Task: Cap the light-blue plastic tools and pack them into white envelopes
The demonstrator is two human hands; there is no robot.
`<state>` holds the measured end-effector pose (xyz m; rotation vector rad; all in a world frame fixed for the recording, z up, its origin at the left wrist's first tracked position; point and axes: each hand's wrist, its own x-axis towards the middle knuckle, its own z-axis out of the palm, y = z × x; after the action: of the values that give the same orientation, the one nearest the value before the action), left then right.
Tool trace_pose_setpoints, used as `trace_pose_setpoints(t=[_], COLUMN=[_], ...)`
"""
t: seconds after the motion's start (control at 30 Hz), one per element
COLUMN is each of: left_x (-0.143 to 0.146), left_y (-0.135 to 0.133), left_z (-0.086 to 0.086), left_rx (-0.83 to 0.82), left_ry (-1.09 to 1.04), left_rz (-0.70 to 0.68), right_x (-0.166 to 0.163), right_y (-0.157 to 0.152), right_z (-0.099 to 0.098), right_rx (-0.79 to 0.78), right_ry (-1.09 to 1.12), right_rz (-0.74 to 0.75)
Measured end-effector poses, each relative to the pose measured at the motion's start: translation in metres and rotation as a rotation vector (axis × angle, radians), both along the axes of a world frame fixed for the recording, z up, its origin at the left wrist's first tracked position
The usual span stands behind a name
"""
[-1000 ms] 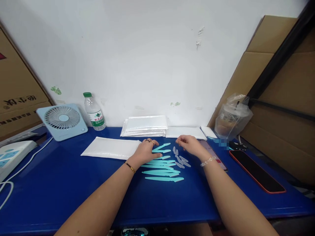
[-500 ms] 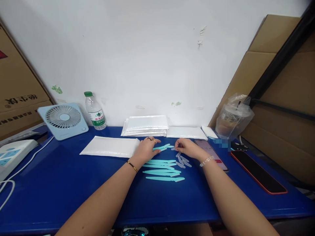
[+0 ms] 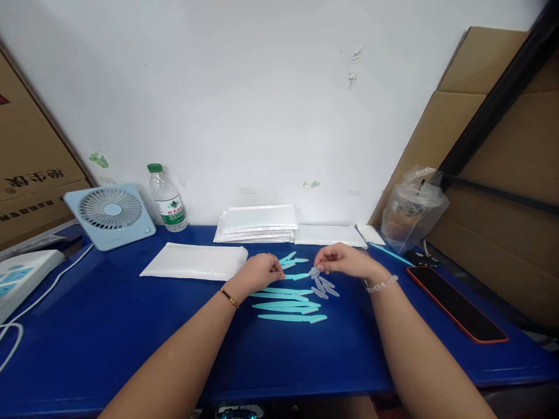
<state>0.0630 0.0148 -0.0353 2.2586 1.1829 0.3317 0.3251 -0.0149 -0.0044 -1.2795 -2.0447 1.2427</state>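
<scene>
Several teal eyebrow razors (image 3: 290,318) lie in rough rows at the middle of the blue table. My left hand (image 3: 261,269) is closed, its thumb and fingers pinching the handle end of an eyebrow razor (image 3: 297,277) whose blade end points right. Behind it, more teal razors (image 3: 297,260) lie crossed. My right hand (image 3: 338,260) pinches at a small clear blade cap (image 3: 313,272) right beside that blade end; the fingertips partly cover it. Several loose clear caps (image 3: 325,284) are scattered just below my right fingers.
A padded white mailer (image 3: 194,261) lies left of my left hand. Stacked mailers (image 3: 259,218) rest against the wall. A fan (image 3: 114,212) and water bottle (image 3: 168,201) stand at back left. An orange-edged phone (image 3: 456,302) and bagged drink (image 3: 413,209) are on the right.
My left hand has come down slightly from the back razors and now pinches one razor, lying nearer. My right hand has shifted a little right; the other phone beside it is hidden now.
</scene>
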Motion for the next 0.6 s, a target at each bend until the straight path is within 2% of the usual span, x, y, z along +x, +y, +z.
trace_pose_setpoints(t=[0.17,0.4,0.47,0.6], left_x=[-0.003,0.001,0.002,0.001], left_y=[0.001,0.002,0.005,0.005], left_z=[0.003,0.000,-0.001,0.001], left_rx=[-0.004,0.009,0.072,0.215], left_ry=[-0.032,-0.065,-0.047,0.011], left_rz=[0.029,0.037,0.079,0.126], right_x=[-0.002,-0.029,-0.027,-0.009], right_y=[-0.001,-0.001,0.001,0.006], right_z=[0.001,-0.010,-0.013,-0.017], right_rx=[0.027,0.004,0.042,0.214], right_ry=[0.020,0.077,0.029,-0.190], right_rz=[-0.017,-0.061,-0.083,-0.129])
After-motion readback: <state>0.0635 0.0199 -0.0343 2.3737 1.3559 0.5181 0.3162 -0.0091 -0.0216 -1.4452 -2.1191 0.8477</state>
